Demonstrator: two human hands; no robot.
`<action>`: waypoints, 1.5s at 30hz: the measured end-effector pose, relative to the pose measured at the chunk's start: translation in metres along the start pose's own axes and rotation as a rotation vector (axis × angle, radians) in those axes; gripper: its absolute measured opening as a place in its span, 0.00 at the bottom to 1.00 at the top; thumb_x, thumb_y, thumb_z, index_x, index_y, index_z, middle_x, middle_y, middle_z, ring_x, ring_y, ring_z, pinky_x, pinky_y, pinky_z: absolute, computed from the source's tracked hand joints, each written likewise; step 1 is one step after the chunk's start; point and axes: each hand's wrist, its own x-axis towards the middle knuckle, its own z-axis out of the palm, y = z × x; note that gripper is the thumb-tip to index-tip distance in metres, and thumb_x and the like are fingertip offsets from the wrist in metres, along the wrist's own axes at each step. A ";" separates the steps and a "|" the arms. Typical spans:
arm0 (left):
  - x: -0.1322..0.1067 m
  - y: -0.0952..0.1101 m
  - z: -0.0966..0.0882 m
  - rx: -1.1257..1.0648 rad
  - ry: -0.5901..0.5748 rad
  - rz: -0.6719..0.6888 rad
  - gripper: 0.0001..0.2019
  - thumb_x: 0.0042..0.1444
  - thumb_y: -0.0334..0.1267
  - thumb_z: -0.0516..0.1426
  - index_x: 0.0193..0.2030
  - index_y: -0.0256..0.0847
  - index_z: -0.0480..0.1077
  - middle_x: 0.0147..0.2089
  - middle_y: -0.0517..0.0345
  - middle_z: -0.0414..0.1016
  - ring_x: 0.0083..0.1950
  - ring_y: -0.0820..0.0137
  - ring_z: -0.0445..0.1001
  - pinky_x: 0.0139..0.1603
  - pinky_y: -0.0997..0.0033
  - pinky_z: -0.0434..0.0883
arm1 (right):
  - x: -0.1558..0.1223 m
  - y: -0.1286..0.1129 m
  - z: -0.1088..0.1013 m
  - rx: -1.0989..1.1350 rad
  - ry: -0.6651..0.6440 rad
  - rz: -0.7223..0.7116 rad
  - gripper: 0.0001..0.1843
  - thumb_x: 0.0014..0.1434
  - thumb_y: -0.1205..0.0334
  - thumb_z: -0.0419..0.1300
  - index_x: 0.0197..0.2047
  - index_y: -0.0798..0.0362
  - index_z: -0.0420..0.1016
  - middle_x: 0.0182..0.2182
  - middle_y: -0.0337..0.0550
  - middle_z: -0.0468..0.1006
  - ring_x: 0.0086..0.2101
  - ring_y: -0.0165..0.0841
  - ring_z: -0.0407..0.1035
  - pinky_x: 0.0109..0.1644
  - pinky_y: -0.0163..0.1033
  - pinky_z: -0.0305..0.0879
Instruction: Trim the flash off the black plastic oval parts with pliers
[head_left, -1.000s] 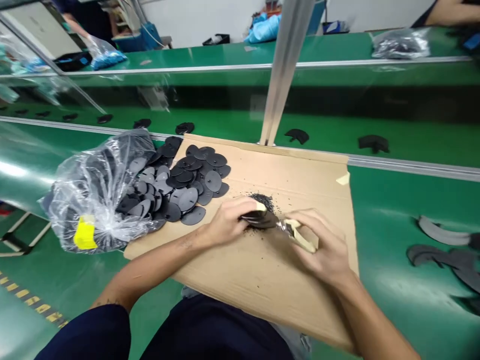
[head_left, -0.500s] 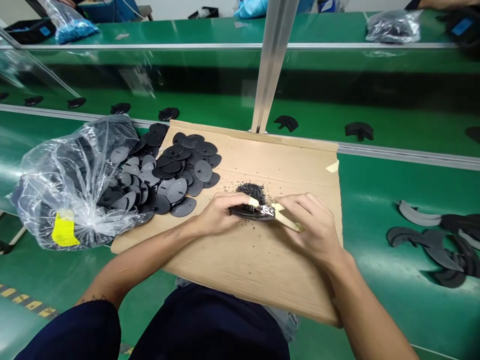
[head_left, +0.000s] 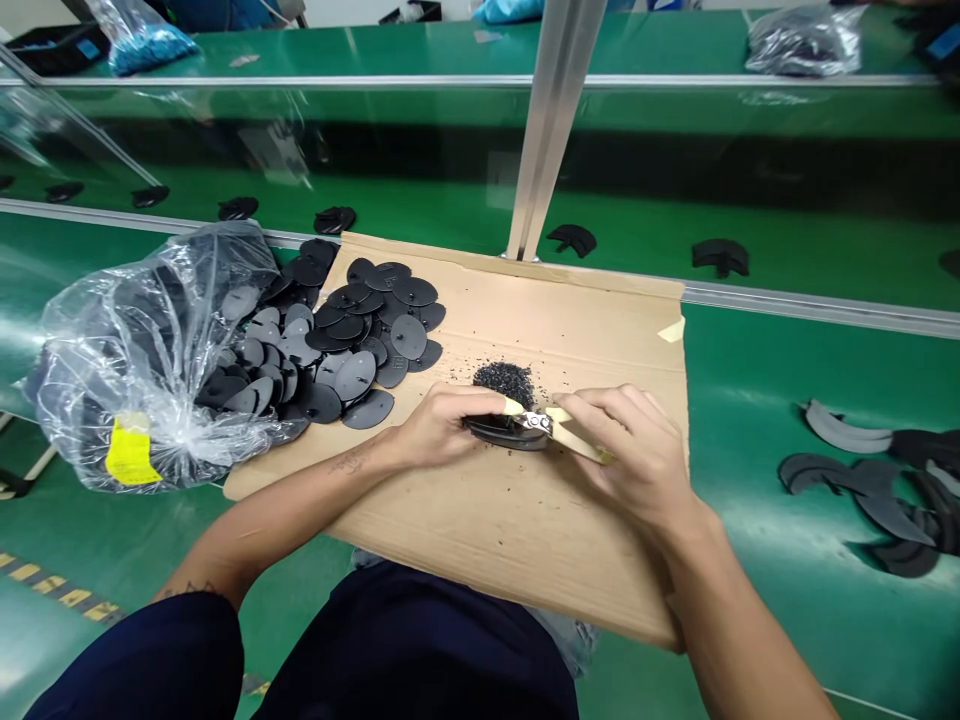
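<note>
My left hand (head_left: pixel 439 425) is closed on a black oval plastic disc (head_left: pixel 495 432), pinning it on edge against a sheet of cardboard (head_left: pixel 525 520). My right hand (head_left: pixel 634 455) grips a small cutter with cream handles (head_left: pixel 570 432); its metal tip touches the disc's rim. Just beyond the hands lies a little heap of black trimmings (head_left: pixel 504 380). A pile of the same black discs (head_left: pixel 352 335) spills from a clear plastic bag (head_left: pixel 142 360) at the left of the cardboard.
The cardboard lies on a green bench next to a green conveyor belt (head_left: pixel 750 215) carrying scattered black parts (head_left: pixel 720 257). Curved black and grey pieces (head_left: pixel 870 480) lie at the right. An aluminium post (head_left: pixel 551 120) rises behind the cardboard. More bags (head_left: pixel 802 40) sit on the far shelf.
The view has tilted down slightly. Both hands stay together on the disc and cutter, having shifted only a little on the cardboard.
</note>
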 end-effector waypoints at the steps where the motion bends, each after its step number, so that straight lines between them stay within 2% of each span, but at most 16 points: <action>1: 0.000 0.000 0.000 0.006 -0.001 0.004 0.10 0.61 0.29 0.62 0.48 0.36 0.79 0.44 0.47 0.84 0.42 0.67 0.83 0.43 0.69 0.80 | 0.000 0.000 0.000 -0.006 -0.004 -0.002 0.11 0.66 0.64 0.61 0.52 0.51 0.72 0.39 0.46 0.82 0.34 0.34 0.69 0.36 0.40 0.59; 12: -0.003 -0.002 0.000 0.057 0.014 0.085 0.11 0.60 0.27 0.63 0.49 0.35 0.79 0.45 0.46 0.85 0.43 0.68 0.84 0.43 0.72 0.81 | -0.002 0.000 0.000 -0.059 -0.009 -0.027 0.09 0.68 0.61 0.61 0.50 0.51 0.74 0.37 0.44 0.82 0.33 0.32 0.68 0.36 0.39 0.58; 28: -0.003 0.000 -0.001 0.083 -0.008 0.125 0.11 0.62 0.26 0.60 0.50 0.36 0.79 0.45 0.46 0.85 0.44 0.69 0.84 0.43 0.72 0.82 | -0.001 -0.005 -0.004 -0.196 -0.026 -0.061 0.09 0.67 0.65 0.61 0.51 0.52 0.74 0.35 0.41 0.81 0.32 0.31 0.64 0.35 0.38 0.56; 38: -0.006 -0.003 0.001 0.039 0.010 0.085 0.10 0.61 0.29 0.62 0.49 0.36 0.79 0.44 0.45 0.85 0.42 0.68 0.84 0.42 0.71 0.82 | 0.001 -0.009 -0.008 -0.167 -0.081 -0.018 0.11 0.69 0.60 0.59 0.53 0.50 0.74 0.33 0.42 0.79 0.31 0.32 0.64 0.34 0.39 0.57; 45: -0.008 -0.005 0.001 0.028 -0.004 0.116 0.11 0.62 0.29 0.62 0.51 0.36 0.79 0.45 0.44 0.85 0.44 0.67 0.84 0.45 0.70 0.82 | -0.002 -0.010 -0.007 -0.161 -0.089 -0.022 0.06 0.70 0.63 0.58 0.47 0.50 0.76 0.30 0.39 0.79 0.29 0.30 0.66 0.33 0.37 0.57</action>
